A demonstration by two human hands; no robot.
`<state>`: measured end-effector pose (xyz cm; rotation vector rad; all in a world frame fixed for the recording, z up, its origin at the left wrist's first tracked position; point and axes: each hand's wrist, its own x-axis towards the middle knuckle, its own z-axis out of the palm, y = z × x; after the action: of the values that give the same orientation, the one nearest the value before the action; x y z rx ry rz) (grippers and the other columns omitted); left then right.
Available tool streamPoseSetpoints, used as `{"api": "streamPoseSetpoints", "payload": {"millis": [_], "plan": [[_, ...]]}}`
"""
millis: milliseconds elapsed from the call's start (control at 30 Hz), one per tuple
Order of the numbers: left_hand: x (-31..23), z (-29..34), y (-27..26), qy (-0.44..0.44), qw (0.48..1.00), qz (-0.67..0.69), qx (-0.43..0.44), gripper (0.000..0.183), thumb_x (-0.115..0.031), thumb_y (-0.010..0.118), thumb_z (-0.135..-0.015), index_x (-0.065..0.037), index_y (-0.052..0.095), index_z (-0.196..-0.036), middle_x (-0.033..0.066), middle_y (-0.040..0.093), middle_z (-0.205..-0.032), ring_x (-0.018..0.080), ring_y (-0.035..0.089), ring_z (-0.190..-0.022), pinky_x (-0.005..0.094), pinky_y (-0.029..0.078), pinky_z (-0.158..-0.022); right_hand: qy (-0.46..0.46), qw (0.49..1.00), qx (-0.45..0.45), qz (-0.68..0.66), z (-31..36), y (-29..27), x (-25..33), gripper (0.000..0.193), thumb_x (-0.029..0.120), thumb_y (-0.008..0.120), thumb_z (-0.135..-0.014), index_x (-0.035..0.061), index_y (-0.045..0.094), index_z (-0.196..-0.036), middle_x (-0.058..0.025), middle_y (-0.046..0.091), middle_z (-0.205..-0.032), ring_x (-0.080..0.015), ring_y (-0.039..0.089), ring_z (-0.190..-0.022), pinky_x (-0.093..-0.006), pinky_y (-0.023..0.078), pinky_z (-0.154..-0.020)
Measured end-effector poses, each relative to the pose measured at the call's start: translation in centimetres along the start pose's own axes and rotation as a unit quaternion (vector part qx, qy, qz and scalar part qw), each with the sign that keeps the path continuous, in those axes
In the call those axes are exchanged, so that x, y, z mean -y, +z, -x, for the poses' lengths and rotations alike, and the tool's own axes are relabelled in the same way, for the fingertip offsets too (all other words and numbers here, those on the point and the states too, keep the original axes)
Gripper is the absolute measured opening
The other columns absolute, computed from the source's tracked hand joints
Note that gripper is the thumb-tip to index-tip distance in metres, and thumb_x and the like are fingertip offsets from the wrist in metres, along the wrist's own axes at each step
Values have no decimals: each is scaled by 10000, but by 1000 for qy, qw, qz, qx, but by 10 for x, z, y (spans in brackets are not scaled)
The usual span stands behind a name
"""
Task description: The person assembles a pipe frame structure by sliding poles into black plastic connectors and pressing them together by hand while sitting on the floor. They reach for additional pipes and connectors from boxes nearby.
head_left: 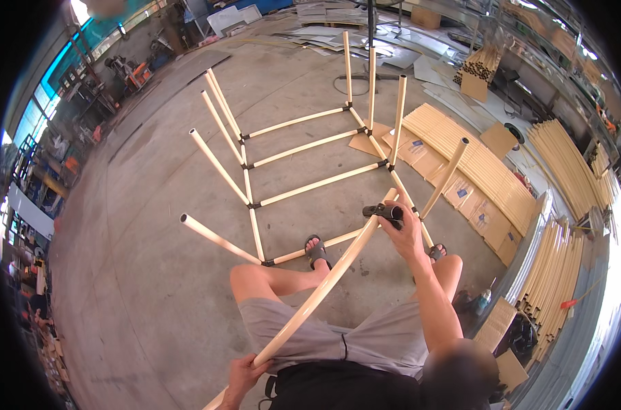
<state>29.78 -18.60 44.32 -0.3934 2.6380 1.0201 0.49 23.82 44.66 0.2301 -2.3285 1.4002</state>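
Note:
A long cream-coloured pipe [319, 295] runs slantwise across my lap. Near its lower end my left hand [245, 374] is wrapped round it. Toward the pipe's upper end, my right hand [405, 229] grips a black pipe joint [385, 212] that sits around or against the pipe; the fingers partly hide how the two meet. Beyond my feet stands a frame [324, 183] of similar cream pipes, linked by black joints [254, 205], with several pipes rising upright from both sides.
Rows of cream pipes [471, 157] lie on cardboard [491, 229] to the right. Further pipes [553, 280] rest beside metal lengths at the right edge. A cordless drill [483, 301] is on the floor by my right leg. Sheet material [331, 17] lies at the back.

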Motion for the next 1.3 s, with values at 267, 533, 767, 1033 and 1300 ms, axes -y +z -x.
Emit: {"api": "streamPoseSetpoints", "payload": {"millis": [267, 533, 767, 1033, 1300], "plan": [[-27, -15, 4, 30, 996, -2, 81, 354, -312, 809, -798, -1, 648, -741, 107, 530, -531, 164, 472, -465, 327, 400, -468, 52, 997, -50, 18, 16, -42, -20, 388, 83, 758, -810, -8, 591, -1148, -203, 502, -1413, -280, 657, -1039, -352, 537, -851], [-21, -36, 8, 153, 983, -105, -7, 390, -311, 797, -773, -8, 558, -714, 192, 551, -589, 377, 544, -525, 411, 422, -499, 30, 985, -127, 116, 46, -86, -36, 397, 109, 755, -813, 6, 580, -1154, -141, 518, -1405, -320, 641, -1054, -374, 550, -835], [-36, -55, 6, 252, 958, -135, -18, 390, -307, 787, -787, -39, 519, -692, 188, 524, -576, 387, 537, -527, 426, 410, -480, 126, 968, -198, 93, 73, -111, -15, 401, 58, 765, -784, -23, 584, -1132, -179, 561, -1358, -289, 653, -1071, -347, 525, -890], [-45, -67, 12, 256, 957, -136, -19, 419, -258, 807, -775, -34, 469, -670, 154, 482, -569, 319, 421, -490, 391, 378, -477, 141, 943, -295, 61, 90, -126, -20, 414, 49, 761, -779, -13, 595, -1153, -178, 597, -1318, -274, 657, -1079, -328, 511, -909], [-53, -60, 9, 143, 976, 24, 160, 369, -171, 811, -779, -6, 498, -673, -10, 447, -570, 68, 381, -587, 289, 346, -488, 226, 946, -208, 104, 122, -150, -11, 594, 121, 746, -783, 105, 502, -1324, -139, 574, -1357, -303, 632, -1126, -367, 495, -941]]}}
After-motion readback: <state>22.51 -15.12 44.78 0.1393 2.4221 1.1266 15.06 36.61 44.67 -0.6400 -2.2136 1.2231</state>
